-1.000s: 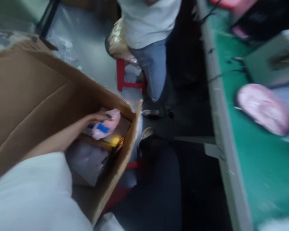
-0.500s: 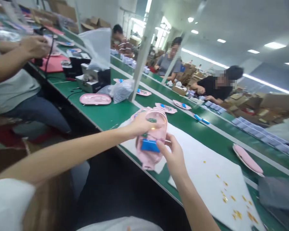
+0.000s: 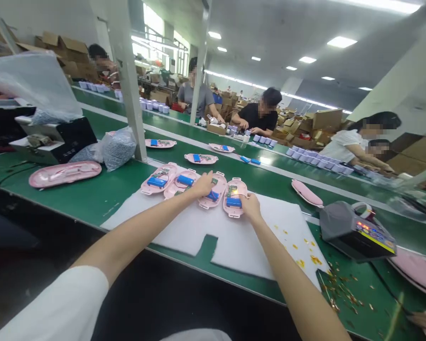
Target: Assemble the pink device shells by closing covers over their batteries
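Four pink plastic cases lie side by side on a white foam sheet (image 3: pixel 184 232), each holding a blue battery and a small green circuit board. My left hand (image 3: pixel 203 185) rests at the upper edge of the third pink case (image 3: pixel 213 191), fingers spread. My right hand (image 3: pixel 251 207) touches the right side of the fourth pink case (image 3: pixel 235 199), and its blue battery (image 3: pixel 233 202) lies just beside my fingers. The first pink case (image 3: pixel 158 178) and second pink case (image 3: pixel 181 184) stand to the left, untouched.
Gold-coloured scraps lie on the foam and the green bench (image 3: pixel 355 289). A grey machine with a lit display (image 3: pixel 357 231) stands to the right. A bag of grey parts (image 3: pixel 119 148) sits at the back, and co-workers sit at parallel benches.
The view has swung up from the cardboard box and floor to the bench. The pink case that both hands held is now lying on the foam, with my hands low against the cases.
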The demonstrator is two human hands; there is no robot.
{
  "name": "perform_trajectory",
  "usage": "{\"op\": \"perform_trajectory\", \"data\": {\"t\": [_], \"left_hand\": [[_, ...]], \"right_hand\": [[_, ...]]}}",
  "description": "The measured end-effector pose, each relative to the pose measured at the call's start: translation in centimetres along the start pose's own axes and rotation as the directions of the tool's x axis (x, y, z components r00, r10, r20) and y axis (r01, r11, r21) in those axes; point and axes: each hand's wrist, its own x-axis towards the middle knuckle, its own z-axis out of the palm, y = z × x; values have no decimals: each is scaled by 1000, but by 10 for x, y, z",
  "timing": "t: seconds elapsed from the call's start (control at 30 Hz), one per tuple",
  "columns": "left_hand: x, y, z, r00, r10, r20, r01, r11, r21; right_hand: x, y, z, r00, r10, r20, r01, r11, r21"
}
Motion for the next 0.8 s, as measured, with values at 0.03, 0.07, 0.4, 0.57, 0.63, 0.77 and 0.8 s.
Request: {"op": "perform_trajectory", "data": {"t": [0.03,0.07,0.4,0.57,0.63,0.77,0.8], "left_hand": [[-1,1,1,1000,28,-2,-28,999,41],[-3,1,1,998,67,0,-66,995,76],[-78,-25,6,896,443,12,-414,826,383],[-86,-52,-16,837,547,28,-511,762,398],[-87,-58,-26,819,573,35,-539,746,392],[-91,-62,-41,830,554,67,-535,755,379],[-92,-63,-45,830,551,84,-538,754,376]], "right_hand": [[-1,0,3,999,-33,-8,33,999,-43],[-3,-1,7,998,-65,-13,63,994,-86],[-27,-13,42,979,-199,35,199,922,-333],[-39,-16,65,975,-223,28,218,912,-347],[-41,-18,74,970,-243,21,236,914,-331],[-44,-25,84,968,-252,13,244,921,-304],[-45,-26,85,968,-249,22,244,921,-302]]}}
